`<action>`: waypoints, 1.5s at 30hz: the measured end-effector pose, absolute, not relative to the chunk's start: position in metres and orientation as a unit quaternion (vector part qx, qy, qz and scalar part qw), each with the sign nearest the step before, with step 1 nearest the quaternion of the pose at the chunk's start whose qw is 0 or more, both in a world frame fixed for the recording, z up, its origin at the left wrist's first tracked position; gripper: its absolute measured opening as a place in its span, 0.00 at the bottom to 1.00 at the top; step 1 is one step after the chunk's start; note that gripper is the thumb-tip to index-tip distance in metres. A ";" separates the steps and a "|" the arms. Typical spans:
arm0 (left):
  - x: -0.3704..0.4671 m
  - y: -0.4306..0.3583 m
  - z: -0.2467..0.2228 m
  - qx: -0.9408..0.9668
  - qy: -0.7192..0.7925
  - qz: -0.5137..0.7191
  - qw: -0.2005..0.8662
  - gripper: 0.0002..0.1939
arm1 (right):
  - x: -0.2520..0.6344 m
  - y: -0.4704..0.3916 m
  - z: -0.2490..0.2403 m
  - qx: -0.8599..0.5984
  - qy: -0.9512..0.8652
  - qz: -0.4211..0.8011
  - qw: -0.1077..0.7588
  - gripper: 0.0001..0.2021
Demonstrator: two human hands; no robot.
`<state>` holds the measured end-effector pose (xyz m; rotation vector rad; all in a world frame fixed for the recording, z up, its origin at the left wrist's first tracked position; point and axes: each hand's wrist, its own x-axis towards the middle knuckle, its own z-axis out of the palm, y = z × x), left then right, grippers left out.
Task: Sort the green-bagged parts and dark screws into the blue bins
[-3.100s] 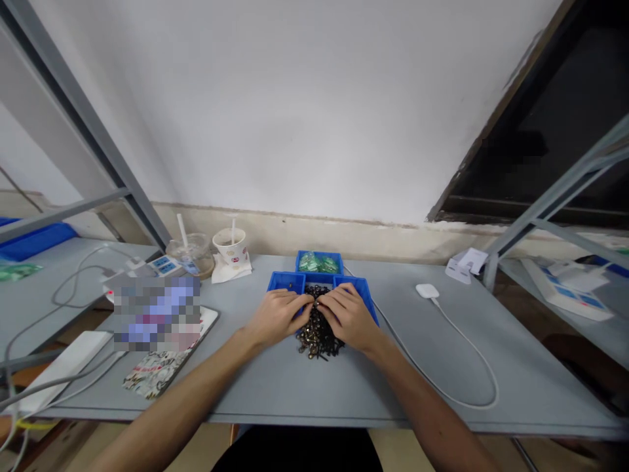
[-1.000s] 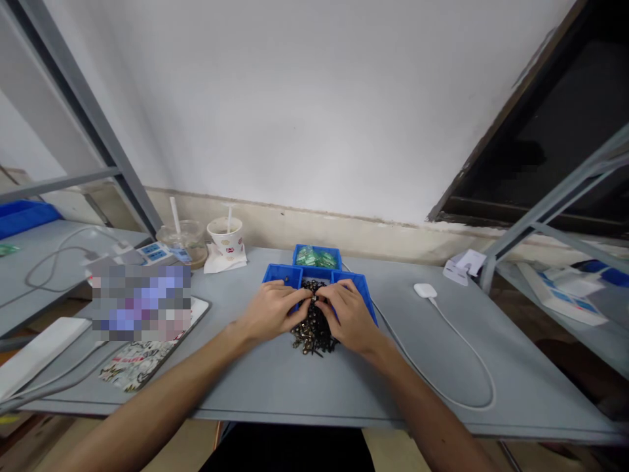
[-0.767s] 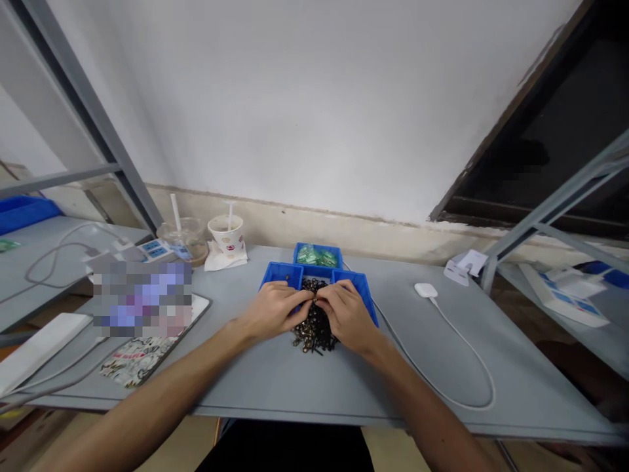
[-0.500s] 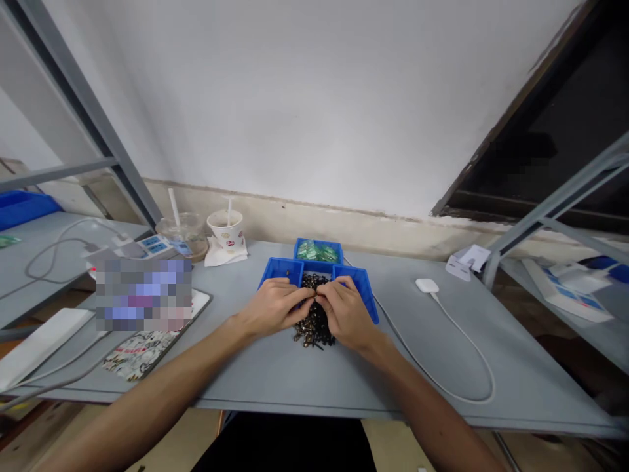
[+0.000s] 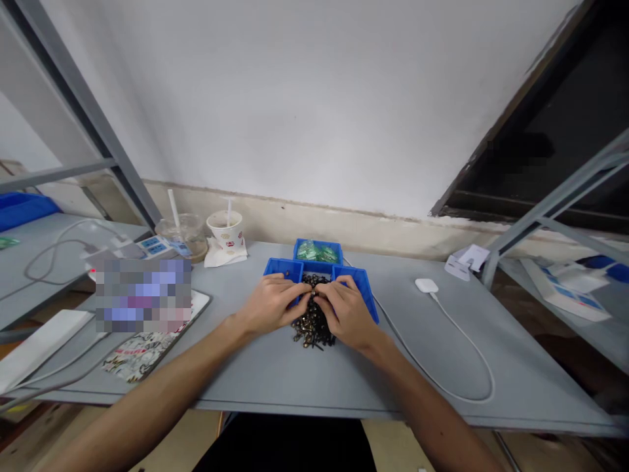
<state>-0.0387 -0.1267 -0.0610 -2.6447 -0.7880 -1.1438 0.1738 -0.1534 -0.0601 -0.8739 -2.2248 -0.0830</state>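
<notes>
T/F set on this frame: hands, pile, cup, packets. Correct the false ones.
1) The left hand and the right hand are close together over the pile of small parts. True.
2) The pile is all bright white. False: it is dark, with brass-toned pieces.
3) A napkin lies under the paper cup. True.
4) The paper cup is tipped over. False: it stands upright with a straw in it.
5) Green packets lie in the back blue box. True.
</notes>
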 end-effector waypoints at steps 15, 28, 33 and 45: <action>-0.047 -0.117 -0.055 -0.886 -0.266 -0.371 0.074 0.10 | 0.175 -0.151 -0.059 -0.344 -0.888 -0.041 0.304 0.10; -0.066 -0.097 -0.051 -0.815 -0.495 -0.286 0.092 0.21 | 0.173 -0.155 -0.057 -0.303 -0.946 -0.049 0.101 0.07; -0.067 -0.097 -0.049 -0.813 -0.496 -0.299 0.066 0.20 | 0.174 -0.155 -0.058 -0.304 -0.948 -0.061 0.070 0.07; -0.062 -0.101 -0.053 -0.863 -0.376 -0.338 0.022 0.14 | 0.174 -0.152 -0.063 -0.306 -0.945 -0.084 0.084 0.07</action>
